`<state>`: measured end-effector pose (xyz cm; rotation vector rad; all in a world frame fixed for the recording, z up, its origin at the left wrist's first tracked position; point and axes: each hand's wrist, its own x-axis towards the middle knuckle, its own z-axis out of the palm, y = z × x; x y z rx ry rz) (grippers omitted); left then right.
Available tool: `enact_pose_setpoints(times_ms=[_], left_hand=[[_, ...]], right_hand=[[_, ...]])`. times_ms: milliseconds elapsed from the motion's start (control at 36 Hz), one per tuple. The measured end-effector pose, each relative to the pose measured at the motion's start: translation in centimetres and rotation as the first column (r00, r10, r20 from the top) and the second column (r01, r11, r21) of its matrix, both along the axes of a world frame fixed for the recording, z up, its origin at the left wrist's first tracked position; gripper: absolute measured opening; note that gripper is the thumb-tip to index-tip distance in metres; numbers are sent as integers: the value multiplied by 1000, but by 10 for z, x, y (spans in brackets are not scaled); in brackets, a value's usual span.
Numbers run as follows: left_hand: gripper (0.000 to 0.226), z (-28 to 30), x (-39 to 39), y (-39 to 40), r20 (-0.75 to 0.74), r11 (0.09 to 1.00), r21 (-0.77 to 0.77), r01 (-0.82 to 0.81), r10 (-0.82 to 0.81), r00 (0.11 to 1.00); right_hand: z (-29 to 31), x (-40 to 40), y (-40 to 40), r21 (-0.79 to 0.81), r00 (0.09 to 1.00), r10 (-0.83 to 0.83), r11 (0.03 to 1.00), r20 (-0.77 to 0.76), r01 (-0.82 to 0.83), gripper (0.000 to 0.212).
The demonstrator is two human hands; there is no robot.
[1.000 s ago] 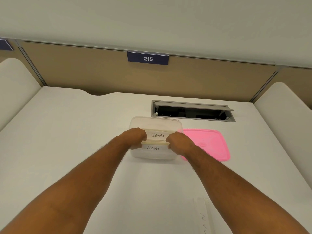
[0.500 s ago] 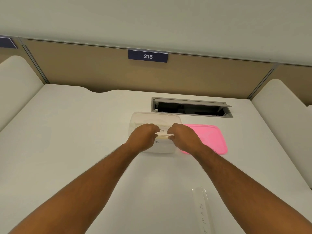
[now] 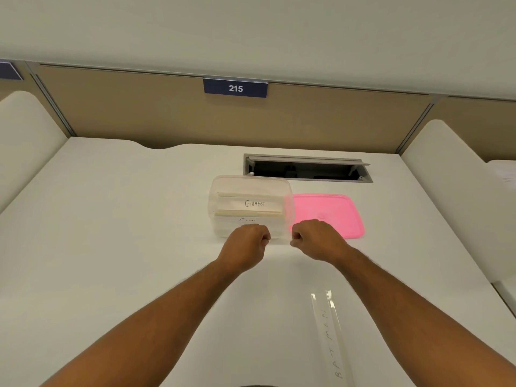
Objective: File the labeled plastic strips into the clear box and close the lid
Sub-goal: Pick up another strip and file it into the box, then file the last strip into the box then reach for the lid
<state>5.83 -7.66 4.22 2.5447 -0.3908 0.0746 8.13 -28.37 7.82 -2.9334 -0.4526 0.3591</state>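
The clear box [image 3: 216, 191] stands open on the white desk. Inside it, a plastic strip labeled GIRAFEE [image 3: 254, 203] stands on edge, and a second labeled strip [image 3: 247, 220] sits in front of it, its writing partly hidden. My left hand [image 3: 247, 243] and my right hand [image 3: 317, 238] hover just in front of the box's near wall, both with curled fingers and nothing visible in them. The pink lid [image 3: 332, 212] lies flat to the right of the box. A clear strip labeled BATMAN [image 3: 331, 339] lies on the desk beside my right forearm.
Behind the box an open cable hatch [image 3: 305, 170] is set into the desk. A tan partition with a sign reading 215 [image 3: 235, 88] closes the back. White side panels [image 3: 446, 174] flank the desk on both sides.
Both hands have pulled back toward me, out of the box, and let go of the strips they held. The GIRAFEE strip is now uncovered.
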Motion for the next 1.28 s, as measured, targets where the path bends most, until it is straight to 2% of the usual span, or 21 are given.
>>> enact_pose_setpoints(times_ms=[139,306,472,583,639,889,1056,1167,1278], left_hand=[[13,-7,-11,-2,-93,1000,14,10,-8,996],[13,-11,-21,-9,-157,1000,-13,5,-7,988],[15,-14,-28,-11,-196,1000,-17,4,-7,981],[16,-15,-29,-11,-225,999,-31,-21,13,974],[18,-14,-28,-11,-247,999,-38,-29,19,969],[30,-13,-28,-7,-382,996,-78,-40,7,924],[43,-13,-28,-6,-492,992,-123,-23,-41,869],[45,-13,-25,-5,-534,987,-158,-32,-58,843],[58,-10,-24,-2,-581,983,-185,-15,-97,808]], right_hand=[[-5,-15,-14,-76,983,-22,997,-180,9,21],[-13,-30,-22,-135,900,-133,987,-415,84,30],[-23,-39,-22,-168,854,-199,977,-481,133,33],[-27,-41,-21,-138,820,-231,973,-523,186,23],[-29,-42,-23,-107,813,-238,971,-532,215,16],[-14,-31,-35,114,816,-248,928,-521,355,11],[1,-20,-40,351,837,-265,816,-478,459,13],[10,-14,-41,454,842,-291,738,-454,500,14],[16,-7,-41,530,839,-319,662,-442,530,16]])
